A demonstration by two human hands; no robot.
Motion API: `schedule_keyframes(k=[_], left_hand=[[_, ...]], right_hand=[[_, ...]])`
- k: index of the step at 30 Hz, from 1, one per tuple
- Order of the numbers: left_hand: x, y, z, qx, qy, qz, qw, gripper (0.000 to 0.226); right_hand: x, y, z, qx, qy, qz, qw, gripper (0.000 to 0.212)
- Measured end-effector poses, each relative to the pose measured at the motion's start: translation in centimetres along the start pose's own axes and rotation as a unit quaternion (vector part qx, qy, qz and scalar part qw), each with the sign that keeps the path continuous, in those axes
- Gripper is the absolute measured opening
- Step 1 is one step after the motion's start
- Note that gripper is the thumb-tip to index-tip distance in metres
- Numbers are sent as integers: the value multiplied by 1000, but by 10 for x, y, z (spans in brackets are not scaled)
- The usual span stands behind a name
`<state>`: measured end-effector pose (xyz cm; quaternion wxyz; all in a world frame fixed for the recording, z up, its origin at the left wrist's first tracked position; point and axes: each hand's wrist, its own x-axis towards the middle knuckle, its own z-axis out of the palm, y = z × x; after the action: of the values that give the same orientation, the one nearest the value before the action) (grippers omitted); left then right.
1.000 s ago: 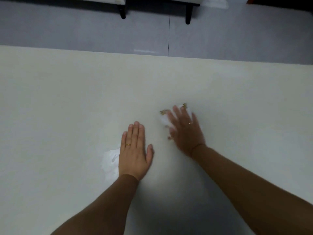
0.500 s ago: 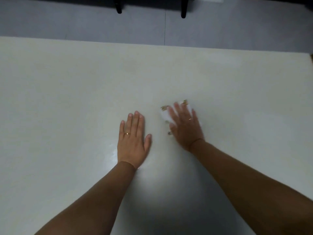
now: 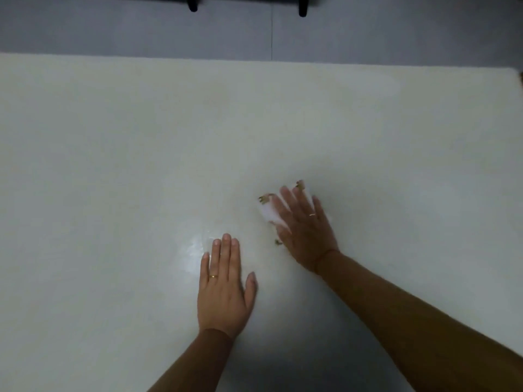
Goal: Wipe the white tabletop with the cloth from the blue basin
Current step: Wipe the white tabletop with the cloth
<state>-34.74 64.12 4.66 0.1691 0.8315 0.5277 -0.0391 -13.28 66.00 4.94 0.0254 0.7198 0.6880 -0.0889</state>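
The white tabletop (image 3: pixel 119 154) fills most of the head view. A small white cloth (image 3: pixel 269 211) with yellowish trim at its corners lies flat on it right of centre. My right hand (image 3: pixel 305 230) presses flat on the cloth, fingers spread, covering most of it. My left hand (image 3: pixel 223 287) rests palm down on the bare table, to the left of and nearer than the cloth, holding nothing. A wet shiny patch (image 3: pixel 195 250) shows just left of its fingertips. The blue basin is out of view.
The table's far edge (image 3: pixel 254 60) runs across the top, with grey floor (image 3: pixel 113 29) beyond it. Two dark furniture legs (image 3: pixel 302 7) stand on that floor. The table's right far corner shows at the frame's right edge.
My right hand has slid the cloth a little to the right and away. The view has tilted, so the far edge sits higher in frame. My left hand stays flat.
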Motion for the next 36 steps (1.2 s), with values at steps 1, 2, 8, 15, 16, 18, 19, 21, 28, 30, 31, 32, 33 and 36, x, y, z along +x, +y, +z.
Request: schedule_keyframes(k=[1,2,8,15,16,18,19,21,28,30,31,32,33,36], left_hand=[[0,0,0,-1,2,-1,1000,69],[1,1,0,0,4,-3,1000,69],[0,2,-1,4,11,4,1000,67],[0,2,-1,1,19,8,1000,70],[0,3,-1,-2,22,5,1000,70],[0,3,0,-4,24,3,1000,69],[0,3,0,-4,25,4,1000,69],[0,3,-1,-2,30,8,1000,68],[-2,2,-3,-29,62,16,998,64],[-2,3,-2,-34,72,10,997,65],[-2,3,-2,-32,70,9,997,65],[-2,4,-2,-27,65,8,997,65],[-3,4,-3,-19,60,8,998,66],[-13,8,-5,-13,64,-7,998,65]], right_hand=[[1,12,-1,10,-4,61,998,59],[1,16,-1,31,-2,127,991,60],[-23,-91,12,32,-8,130,991,62],[-37,9,-2,30,-19,92,995,59],[-37,13,-1,47,-15,152,987,59],[-36,-7,4,61,0,245,968,59],[-38,-27,7,53,2,263,963,61],[-49,-69,12,38,13,213,976,61],[-74,-33,10,-1,-7,26,1000,59],[-72,-22,9,35,0,116,993,59],[-70,-28,11,52,14,167,985,59],[-69,-40,13,58,23,215,975,60],[-70,-56,16,55,21,246,968,60],[-88,-89,19,37,9,155,987,62]])
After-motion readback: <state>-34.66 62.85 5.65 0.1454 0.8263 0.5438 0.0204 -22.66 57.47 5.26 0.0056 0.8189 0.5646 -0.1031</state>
